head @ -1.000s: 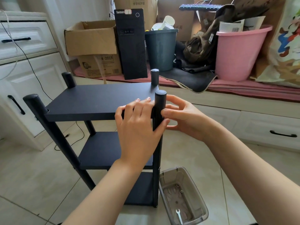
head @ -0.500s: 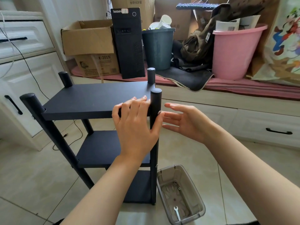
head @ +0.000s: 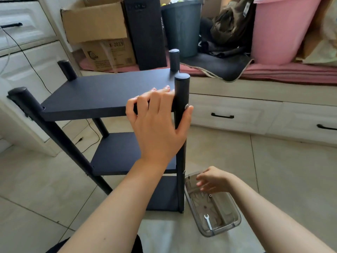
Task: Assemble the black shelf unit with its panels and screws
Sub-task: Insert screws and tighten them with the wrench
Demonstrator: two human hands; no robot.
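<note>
Black shelf unit [head: 109, 94] stands on the tiled floor [head: 273, 170], three panels between round posts. Left hand [head: 156, 123] grasps its front right corner, fingers over the top panel [head: 102, 92] edge, thumb pressed on the post [head: 181, 99] just below a silver screw [head: 186, 106]. Right hand [head: 211, 181] hangs loosely curled, holding nothing, over a clear plastic bin [head: 235, 223] beside the unit's foot; a small wrench [head: 208, 221] lies inside. White drawers [head: 237, 112], cardboard boxes [head: 94, 21] and a pink bucket [head: 280, 31] stand behind.

Left hand [head: 156, 123] grips shelf unit [head: 109, 95]; right hand [head: 212, 181] over clear bin [head: 228, 229].
</note>
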